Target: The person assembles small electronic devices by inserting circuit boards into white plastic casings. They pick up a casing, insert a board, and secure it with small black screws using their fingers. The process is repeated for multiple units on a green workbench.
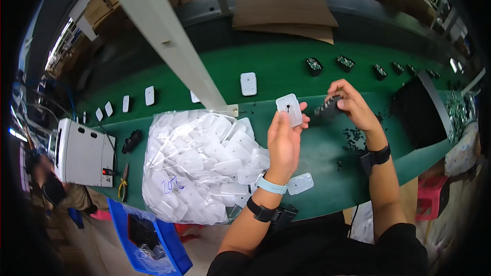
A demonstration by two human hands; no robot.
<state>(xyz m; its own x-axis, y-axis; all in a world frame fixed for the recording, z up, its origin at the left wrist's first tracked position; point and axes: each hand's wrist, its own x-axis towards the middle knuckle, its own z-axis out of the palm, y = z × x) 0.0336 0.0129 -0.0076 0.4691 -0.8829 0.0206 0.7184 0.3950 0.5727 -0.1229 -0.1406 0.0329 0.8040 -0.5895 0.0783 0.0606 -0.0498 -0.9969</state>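
Observation:
Between the thumb and fingers of my left hand [285,140] is a white plastic cover [290,108], a rounded rectangle with a small dark hole near its middle. My right hand [356,106] grips a black casing [327,107] that carries a circuit board; it is slightly blurred. The two parts are held apart above the green bench, at about the same height. A large clear bag [189,168] full of white covers lies left of my left forearm. One loose white cover [300,184] rests on the bench just right of my left wrist.
White-topped units [248,84] and black casings with boards [314,66] line the green belt [279,71] beyond the bench. A slanting metal post [169,41] stands ahead. Small black parts [353,138] lie near my right wrist. Yellow-handled pliers [123,186] and a white machine [84,153] are at left.

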